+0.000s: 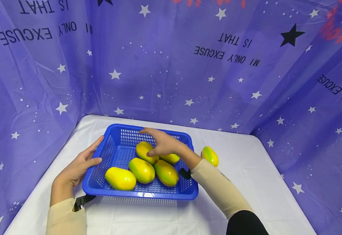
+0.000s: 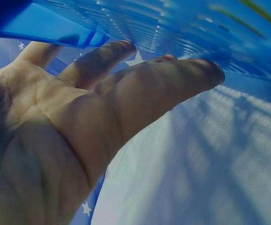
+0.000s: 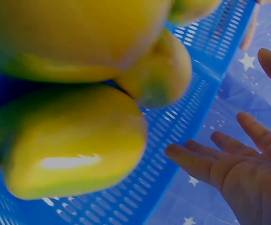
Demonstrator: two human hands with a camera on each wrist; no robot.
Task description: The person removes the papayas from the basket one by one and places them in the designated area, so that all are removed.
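Note:
Several yellow-green mangoes, one of them at the front left (image 1: 120, 179), lie in a blue perforated basket (image 1: 140, 194). At its left side my left hand (image 1: 72, 169) touches the rim with thumb and fingers extended; in the left wrist view the straight fingers of that hand (image 2: 98, 98) lie against the basket (image 2: 182, 33). Above the basket's back part is my right hand (image 1: 163, 143), its thumb over the rear mango (image 1: 144, 149). In the right wrist view the spread right hand (image 3: 238, 159) holds nothing, apart from the nearest mango (image 3: 74, 140).
Another mango (image 1: 210, 156) lies on the white-covered table (image 1: 241, 169), to the right of the basket and beside my right forearm. A purple curtain (image 1: 165, 65) with stars and lettering stands behind the table and at both sides.

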